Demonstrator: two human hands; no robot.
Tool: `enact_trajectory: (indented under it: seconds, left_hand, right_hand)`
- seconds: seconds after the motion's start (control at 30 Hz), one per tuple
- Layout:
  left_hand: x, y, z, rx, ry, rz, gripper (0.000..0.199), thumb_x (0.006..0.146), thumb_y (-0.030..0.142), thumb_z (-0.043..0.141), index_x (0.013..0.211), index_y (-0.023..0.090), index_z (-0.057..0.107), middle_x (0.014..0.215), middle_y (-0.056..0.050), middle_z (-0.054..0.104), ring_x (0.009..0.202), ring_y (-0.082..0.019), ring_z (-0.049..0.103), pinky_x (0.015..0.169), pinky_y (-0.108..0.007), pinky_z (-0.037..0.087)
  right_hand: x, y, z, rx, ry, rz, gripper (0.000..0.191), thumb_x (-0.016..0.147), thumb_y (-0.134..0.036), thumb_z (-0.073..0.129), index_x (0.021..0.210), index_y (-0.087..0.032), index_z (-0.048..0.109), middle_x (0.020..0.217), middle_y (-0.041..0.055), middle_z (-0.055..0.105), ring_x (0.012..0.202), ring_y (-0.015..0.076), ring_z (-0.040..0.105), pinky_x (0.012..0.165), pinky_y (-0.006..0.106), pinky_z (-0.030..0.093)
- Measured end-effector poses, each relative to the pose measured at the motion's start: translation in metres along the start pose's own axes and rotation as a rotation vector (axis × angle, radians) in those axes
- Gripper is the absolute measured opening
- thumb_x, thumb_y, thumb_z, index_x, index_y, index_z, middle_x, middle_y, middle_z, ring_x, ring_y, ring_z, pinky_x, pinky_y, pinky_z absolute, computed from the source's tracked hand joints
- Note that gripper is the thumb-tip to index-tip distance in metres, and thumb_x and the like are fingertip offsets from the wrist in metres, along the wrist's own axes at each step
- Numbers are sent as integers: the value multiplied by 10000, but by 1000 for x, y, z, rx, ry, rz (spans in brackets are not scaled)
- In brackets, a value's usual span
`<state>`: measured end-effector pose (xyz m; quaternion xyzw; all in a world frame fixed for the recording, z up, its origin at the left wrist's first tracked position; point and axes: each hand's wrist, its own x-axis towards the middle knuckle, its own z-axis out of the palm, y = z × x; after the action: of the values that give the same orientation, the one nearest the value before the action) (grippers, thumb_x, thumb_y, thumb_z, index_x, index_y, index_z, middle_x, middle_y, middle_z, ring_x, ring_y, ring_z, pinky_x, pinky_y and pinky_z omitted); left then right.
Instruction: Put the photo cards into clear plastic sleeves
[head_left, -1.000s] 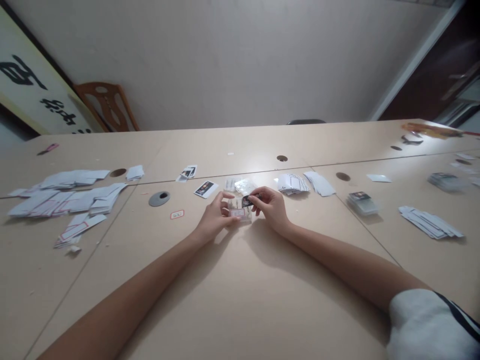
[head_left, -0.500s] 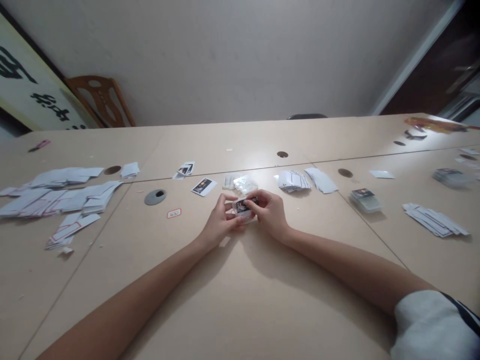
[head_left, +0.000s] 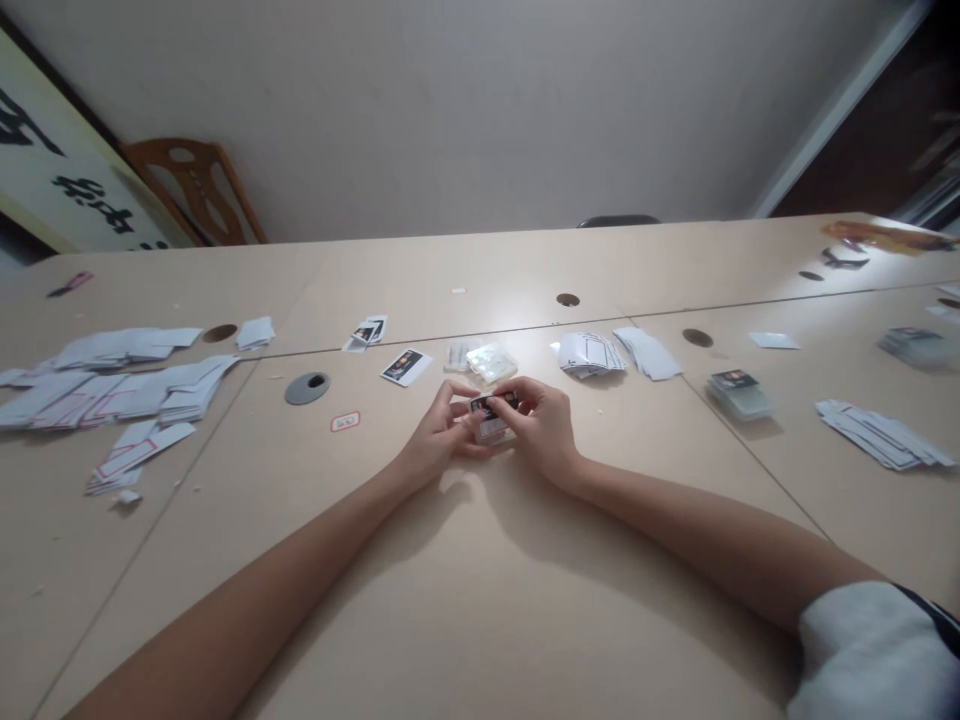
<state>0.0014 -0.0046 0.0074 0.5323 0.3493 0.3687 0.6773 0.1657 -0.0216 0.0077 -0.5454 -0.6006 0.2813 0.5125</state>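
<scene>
Two bare hands meet over a pale wooden table [head_left: 420,620], the left hand [head_left: 436,435] gripping the side of a small clear case [head_left: 493,436] between thumb and fingers while the right hand [head_left: 546,425] presses its thumb onto a dark picture label [head_left: 496,404] on the case's upper part, its other fingers curled behind; just beyond the case lie clear plastic packets [head_left: 491,363], with a dark-and-white picture card [head_left: 406,367] and a red-bordered slip [head_left: 345,422] to the left, a fanned stack of white cards [head_left: 590,355] beyond the right hand, a stack of clear cases [head_left: 740,394] farther right, and piles of white paper strips [head_left: 124,392] spread at far left, near a grey ring [head_left: 298,389] set in the tabletop
</scene>
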Motion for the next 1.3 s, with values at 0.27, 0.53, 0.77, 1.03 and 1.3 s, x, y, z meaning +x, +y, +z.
enact_trajectory:
  seconds: [0.27,0.53,0.77,1.03,1.3]
  left_hand:
    - [1,-3,-4,-34,-1,-7,401,832,471,645,1033,200,429,970,-33,631,760,-173,693,653,-343,609]
    - [2,-4,-5,-18,34,-15,417,811,481,664,1018,209,426,910,-13,627,688,-138,666,603,-303,599]
    - [2,-5,-4,-1,42,-12,406,821,486,647,1004,208,415,893,-2,611,701,-144,669,596,-300,597]
    - [2,-4,-2,2,59,-21,415,809,492,656,995,208,416,884,-1,610,672,-136,654,585,-300,591]
    - [1,-4,-4,-76,32,-29,402,803,467,673,1018,216,444,909,-13,623,719,-158,673,632,-322,594]
  right_hand:
    - [-1,0,1,1,3,-5,106,803,-285,660,830,-198,714,751,9,701,572,104,544,579,232,431]
    - [-1,0,1,48,-1,-17,102,807,-277,656,820,-190,709,742,17,695,577,107,549,581,235,432]
    - [0,0,2,68,-1,-8,92,803,-264,663,824,-187,709,772,14,705,601,107,562,597,235,435]
    - [0,-2,2,69,2,-8,79,795,-248,660,808,-187,709,769,16,707,591,106,556,584,231,430]
    - [-1,2,1,82,0,-31,85,808,-251,643,828,-196,705,783,13,705,588,106,547,574,237,425]
